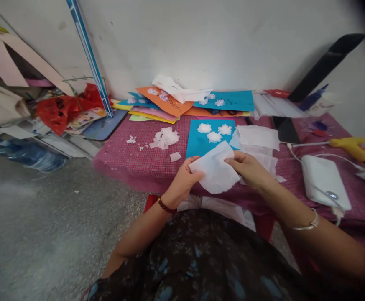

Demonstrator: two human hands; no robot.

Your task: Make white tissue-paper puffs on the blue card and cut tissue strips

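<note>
Left hand and right hand pinch a tissue sheet between them; thin, it may tear unevenly if tugged.

Left hand and right hand pinch a white tissue sheet above the blue card.

The white tissue sheet hides both hands' fingertips — the top-right corner is dark, perhaps vignetting — edges blurred.

Yellow glue gun right, white charger beside it, red bag left
</note>
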